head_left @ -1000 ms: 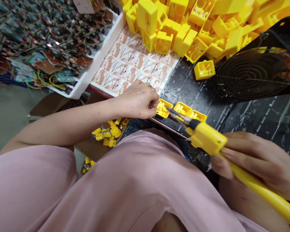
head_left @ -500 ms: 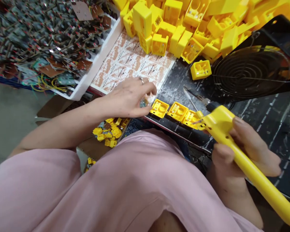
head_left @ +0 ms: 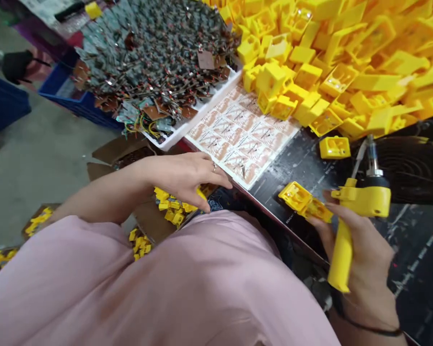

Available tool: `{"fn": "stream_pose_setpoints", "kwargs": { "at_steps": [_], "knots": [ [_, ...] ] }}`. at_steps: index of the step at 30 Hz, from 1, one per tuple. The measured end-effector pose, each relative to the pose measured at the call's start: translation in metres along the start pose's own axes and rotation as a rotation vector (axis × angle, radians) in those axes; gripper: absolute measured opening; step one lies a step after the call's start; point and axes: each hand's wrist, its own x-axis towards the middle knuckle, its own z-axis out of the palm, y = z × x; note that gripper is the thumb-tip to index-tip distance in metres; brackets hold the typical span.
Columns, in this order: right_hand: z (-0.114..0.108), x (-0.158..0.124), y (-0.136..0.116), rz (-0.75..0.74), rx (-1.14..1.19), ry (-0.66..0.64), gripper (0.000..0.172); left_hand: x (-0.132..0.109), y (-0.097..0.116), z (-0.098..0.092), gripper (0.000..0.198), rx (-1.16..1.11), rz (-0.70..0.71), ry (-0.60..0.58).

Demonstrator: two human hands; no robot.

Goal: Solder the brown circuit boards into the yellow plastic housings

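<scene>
My left hand (head_left: 191,178) hangs beyond the table edge with thumb and fingers apart, above a carton of yellow housings (head_left: 173,211). A bit of yellow shows beside its thumb; whether it is touched is unclear. In my right hand (head_left: 364,240) is a yellow soldering gun (head_left: 342,254), its metal tip pointing up and away. Fingertips of that hand also touch a small open yellow housing (head_left: 318,210) near the table edge. Against it sits a second housing (head_left: 295,194). Another single housing (head_left: 335,147) lies farther back.
A large pile of yellow housings (head_left: 346,77) covers the back right. Wired circuit boards (head_left: 159,53) fill a white foam tray (head_left: 198,120) at the left. A round black fan (head_left: 411,168) stands at the right. Blue crates and cartons are at floor level.
The view has shifted. My left hand has left the row of housings for the space above the carton. Two housings remain in the row instead of three. The soldering gun has swung more upright.
</scene>
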Motion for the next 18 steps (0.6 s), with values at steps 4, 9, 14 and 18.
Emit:
{"fn": "stream_pose_setpoints", "kwargs": {
  "at_steps": [4, 9, 14, 18],
  "knots": [
    [0.017, 0.015, -0.003, -0.152, -0.051, -0.038, 0.068, -0.024, -0.034, -0.007, 0.032, 0.421, -0.344, 0.518],
    [0.023, 0.017, -0.007, -0.169, -0.118, -0.028, 0.068, -0.036, -0.098, -0.012, 0.041, 0.596, -0.499, 0.629],
    [0.02, 0.022, -0.014, -0.217, -0.19, 0.027, 0.074, -0.043, -0.113, -0.022, 0.034, 0.572, -0.569, 0.497],
    [0.019, 0.024, -0.017, -0.236, -0.179, 0.005, 0.071, -0.055, -0.09, -0.038, 0.036, 0.418, -0.66, 0.771]
  ]
}}
